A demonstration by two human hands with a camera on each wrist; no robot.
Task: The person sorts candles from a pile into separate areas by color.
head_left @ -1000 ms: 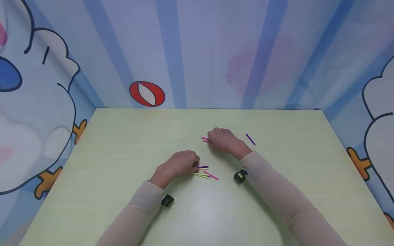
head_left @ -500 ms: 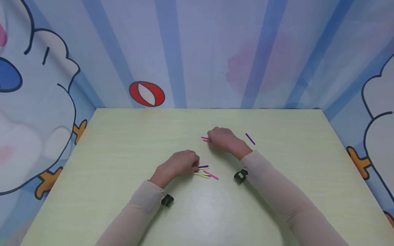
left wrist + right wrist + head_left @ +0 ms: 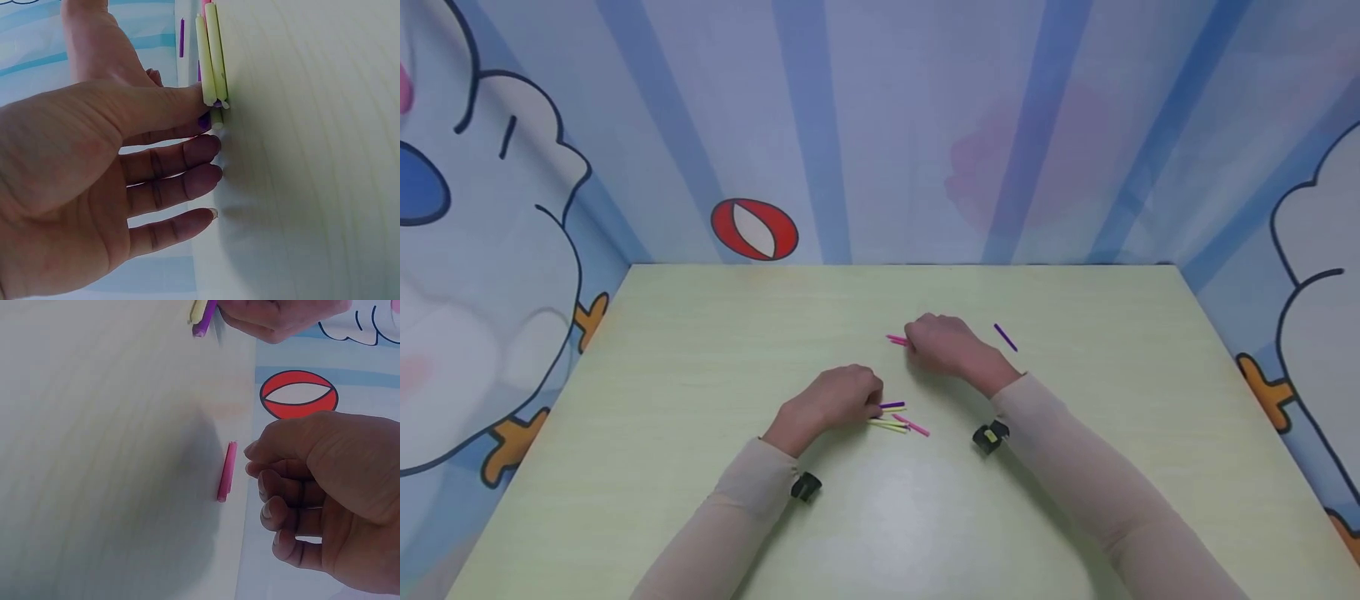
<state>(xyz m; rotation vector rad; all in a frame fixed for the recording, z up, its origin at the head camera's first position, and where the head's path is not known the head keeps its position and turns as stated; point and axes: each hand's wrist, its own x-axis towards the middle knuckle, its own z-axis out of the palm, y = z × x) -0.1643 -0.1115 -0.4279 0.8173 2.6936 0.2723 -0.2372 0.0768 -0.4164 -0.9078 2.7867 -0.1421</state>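
While the left hand (image 3: 831, 400) pinches two sticks (image 3: 892, 405), the right hand (image 3: 946, 345) curls loosely beside two pink sticks (image 3: 227, 472).

On the table (image 3: 700, 333) before you, a stick group (image 3: 891, 426) right at your left hand (image 3: 829, 402), farther back and rightward your right hand (image 3: 947, 343), a stick pair (image 3: 227, 472) just left of it, a lone stick (image 3: 1006, 337) to its right, wall (image 3: 895, 150) behind.
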